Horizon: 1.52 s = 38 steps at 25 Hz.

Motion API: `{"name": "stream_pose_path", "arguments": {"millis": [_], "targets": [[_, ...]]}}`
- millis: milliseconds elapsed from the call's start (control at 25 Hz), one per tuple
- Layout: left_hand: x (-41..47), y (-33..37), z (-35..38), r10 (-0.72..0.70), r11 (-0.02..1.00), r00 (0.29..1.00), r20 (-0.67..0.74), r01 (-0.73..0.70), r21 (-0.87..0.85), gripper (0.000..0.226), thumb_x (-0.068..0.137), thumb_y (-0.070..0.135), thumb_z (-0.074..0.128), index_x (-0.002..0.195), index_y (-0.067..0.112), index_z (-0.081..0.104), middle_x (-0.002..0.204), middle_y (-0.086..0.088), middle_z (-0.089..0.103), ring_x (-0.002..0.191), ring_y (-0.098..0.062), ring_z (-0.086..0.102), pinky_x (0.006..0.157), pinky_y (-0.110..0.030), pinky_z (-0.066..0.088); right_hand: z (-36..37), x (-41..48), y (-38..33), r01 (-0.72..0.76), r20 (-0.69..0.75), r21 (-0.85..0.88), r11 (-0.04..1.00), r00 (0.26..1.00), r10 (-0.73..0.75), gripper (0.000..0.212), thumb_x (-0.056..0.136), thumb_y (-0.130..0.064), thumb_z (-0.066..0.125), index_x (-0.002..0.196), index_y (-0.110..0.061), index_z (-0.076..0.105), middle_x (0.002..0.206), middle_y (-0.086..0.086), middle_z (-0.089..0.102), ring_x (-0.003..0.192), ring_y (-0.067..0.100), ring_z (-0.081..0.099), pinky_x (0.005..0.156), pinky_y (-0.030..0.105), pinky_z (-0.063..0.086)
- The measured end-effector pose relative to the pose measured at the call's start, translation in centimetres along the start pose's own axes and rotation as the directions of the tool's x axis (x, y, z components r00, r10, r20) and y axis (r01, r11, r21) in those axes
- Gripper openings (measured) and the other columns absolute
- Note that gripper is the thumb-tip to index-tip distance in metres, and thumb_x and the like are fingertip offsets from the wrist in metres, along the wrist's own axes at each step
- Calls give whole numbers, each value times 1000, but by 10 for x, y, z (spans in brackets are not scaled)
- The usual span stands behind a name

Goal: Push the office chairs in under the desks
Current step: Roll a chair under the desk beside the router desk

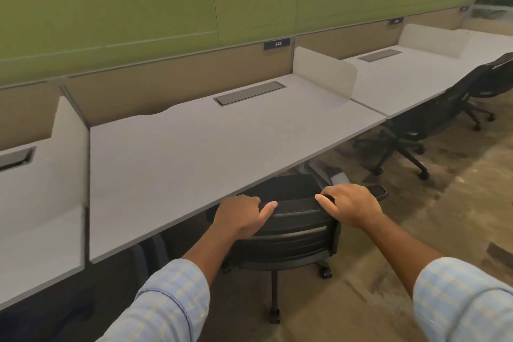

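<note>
Both forearms are bare below rolled-up sleeves of a pale blue checked shirt.

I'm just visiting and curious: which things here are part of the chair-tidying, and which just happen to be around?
Part of the job: near chair, both hands on its backrest, desk, other chairs.

Just around: number sign, cable hatch, dividers.

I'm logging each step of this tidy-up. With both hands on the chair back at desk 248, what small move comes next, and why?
Probably a short further push forward: the left hand and right hand grip the top of the chair back, its seat is partly under the desk, but the backrest sits just outside the desk edge.
</note>
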State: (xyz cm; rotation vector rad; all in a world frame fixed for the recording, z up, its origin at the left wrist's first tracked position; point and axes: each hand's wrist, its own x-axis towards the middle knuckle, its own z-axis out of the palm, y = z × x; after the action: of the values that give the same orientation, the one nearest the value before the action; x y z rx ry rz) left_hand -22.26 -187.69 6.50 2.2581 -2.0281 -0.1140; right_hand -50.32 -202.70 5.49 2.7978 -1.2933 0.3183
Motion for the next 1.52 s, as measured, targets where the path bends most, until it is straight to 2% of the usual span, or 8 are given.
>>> {"name": "stream_pose_path", "arguments": {"millis": [200,400,640,800,880,1080,1440,1520], "targets": [[46,7,0,-64,998,998,23,64,18,75,106,77,17,94,22,68,82,3,67,76,-16,62,76,-37,45,13,59,36,65,6,18,998,998,-65,70,99,-79,22,96,-33,75,86,-9,75,77,19,70,72,43,64],[85,15,7,-144,989,989,32,144,20,82,102,82,11,93,24,69,80,4,67,74,-17,64,80,-39,56,21,109,70,142,21,35,989,989,-143,66,100,-77,23,95,-33,73,85,-9,74,78,19,70,73,46,64],[112,44,7,-239,970,970,-33,240,23,76,106,76,21,88,22,70,71,7,61,65,-11,56,62,-28,33,22,152,108,256,14,50,965,966,-257,64,101,-71,22,80,-30,66,81,-5,71,72,20,65,68,46,61],[125,58,11,-290,957,956,-41,291,12,79,104,79,18,88,23,70,75,4,66,69,-15,62,72,-35,53,19,169,121,316,20,71,946,948,-318,50,99,-68,21,67,-36,42,73,-7,61,67,21,59,65,45,57],[131,64,11,-326,945,944,-48,327,0,80,103,81,16,88,24,70,74,5,66,68,-14,62,75,-37,56,20,180,127,343,24,79,936,938,-345,52,99,-68,20,71,-35,48,75,-7,63,68,20,60,66,44,57],[136,68,14,-373,927,925,-65,375,8,72,105,79,22,91,26,69,73,10,58,64,-10,53,69,-30,39,29,192,135,371,27,57,927,927,-373,60,101,-67,22,78,-29,62,77,-5,68,67,21,62,63,42,57],[132,76,21,-419,907,902,-106,421,-4,68,105,77,23,91,28,68,76,10,61,66,-10,56,66,-28,39,30,185,134,363,-9,87,928,931,-364,59,101,-59,22,71,-24,59,67,-4,61,59,21,56,60,37,48],[130,78,22,-427,903,897,-117,429,-1,68,106,76,22,89,28,67,75,9,61,65,-11,55,67,-29,40,37,182,132,346,-59,109,932,938,-341,59,102,-54,24,71,-20,61,65,-2,61,57,21,55,61,38,52]]}}
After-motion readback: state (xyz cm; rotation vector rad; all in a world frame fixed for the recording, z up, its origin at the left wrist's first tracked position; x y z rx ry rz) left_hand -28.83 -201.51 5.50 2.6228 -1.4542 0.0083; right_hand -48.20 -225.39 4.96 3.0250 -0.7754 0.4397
